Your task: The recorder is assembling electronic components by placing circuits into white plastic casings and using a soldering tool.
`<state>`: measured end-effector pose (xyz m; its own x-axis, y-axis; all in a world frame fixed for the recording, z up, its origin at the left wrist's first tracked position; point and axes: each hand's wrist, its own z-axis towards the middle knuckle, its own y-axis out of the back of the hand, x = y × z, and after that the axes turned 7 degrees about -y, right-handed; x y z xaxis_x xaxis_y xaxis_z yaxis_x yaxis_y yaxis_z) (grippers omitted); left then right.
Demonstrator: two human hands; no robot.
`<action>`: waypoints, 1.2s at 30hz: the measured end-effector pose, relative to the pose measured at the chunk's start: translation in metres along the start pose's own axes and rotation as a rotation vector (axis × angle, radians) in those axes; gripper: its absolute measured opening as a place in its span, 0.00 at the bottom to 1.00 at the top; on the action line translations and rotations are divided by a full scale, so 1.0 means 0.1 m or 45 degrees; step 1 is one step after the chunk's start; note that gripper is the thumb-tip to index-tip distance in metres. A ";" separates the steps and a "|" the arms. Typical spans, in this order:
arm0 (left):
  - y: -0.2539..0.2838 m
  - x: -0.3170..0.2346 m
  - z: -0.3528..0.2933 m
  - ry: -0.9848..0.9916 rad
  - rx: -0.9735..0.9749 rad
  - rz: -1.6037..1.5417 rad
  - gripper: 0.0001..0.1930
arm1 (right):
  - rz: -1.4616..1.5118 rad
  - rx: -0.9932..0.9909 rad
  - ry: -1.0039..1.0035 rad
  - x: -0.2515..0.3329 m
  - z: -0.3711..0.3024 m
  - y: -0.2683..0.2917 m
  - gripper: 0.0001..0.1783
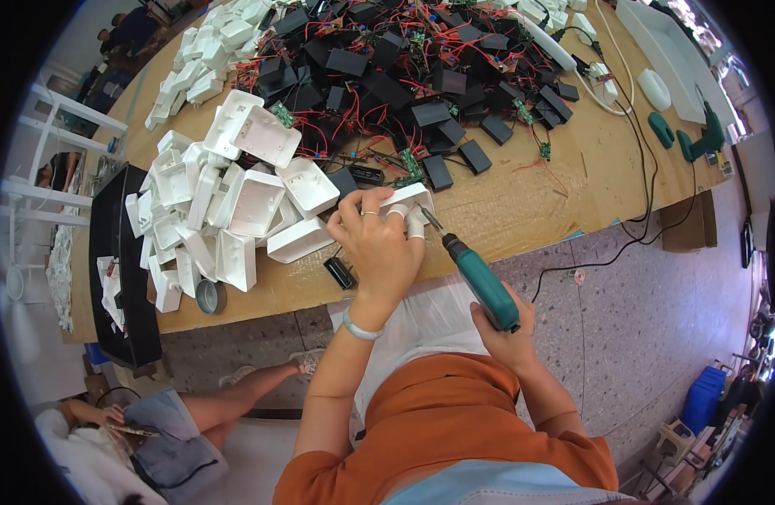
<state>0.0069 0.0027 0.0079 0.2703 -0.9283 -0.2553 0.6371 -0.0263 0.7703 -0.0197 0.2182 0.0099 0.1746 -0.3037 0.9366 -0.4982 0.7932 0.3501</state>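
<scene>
Near the table's front edge, my left hand (379, 252) has its fingers closed over a white plastic housing (418, 196), pressing it against the tabletop. White covers wrap some of its fingertips. My right hand (507, 332) grips a green electric screwdriver (483, 284) from below. The driver tilts up and left, its bit reaching to the housing beside my left fingertips; the exact contact point is too small to tell. A black battery holder (340, 273) lies just left of my left wrist.
White housings (255, 202) are heaped at left, beside a black bin (122, 269). Black boxes with red wires and circuit boards (387, 84) pile up behind. A round tin (210, 297) sits at the front edge. Another green driver (705, 139) and cables lie right. A person (151, 429) sits lower left.
</scene>
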 end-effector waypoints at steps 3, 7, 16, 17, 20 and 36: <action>0.00 0.00 0.03 0.036 0.013 0.033 0.06 | 0.001 0.016 -0.012 -0.03 0.01 -0.02 0.12; -0.01 0.01 0.02 0.037 0.021 -0.005 0.08 | 0.010 -0.015 0.021 -0.04 0.04 -0.05 0.11; -0.01 0.01 0.00 0.015 0.060 -0.020 0.10 | 0.007 0.004 0.025 -0.05 0.07 -0.03 0.10; -0.01 0.00 0.00 0.012 0.063 -0.013 0.10 | 0.008 0.004 0.024 -0.06 0.07 -0.02 0.10; 0.00 0.00 -0.01 0.007 0.086 -0.006 0.10 | 0.005 0.013 0.016 -0.07 0.06 -0.01 0.10; 0.00 -0.02 0.01 -0.017 0.090 0.005 0.09 | 0.019 0.115 -0.065 -0.15 0.06 0.07 0.14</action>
<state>0.0054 0.0041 0.0092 0.2627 -0.9334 -0.2445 0.5834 -0.0481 0.8108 -0.0308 0.2255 -0.0019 0.1244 -0.3207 0.9390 -0.5753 0.7477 0.3316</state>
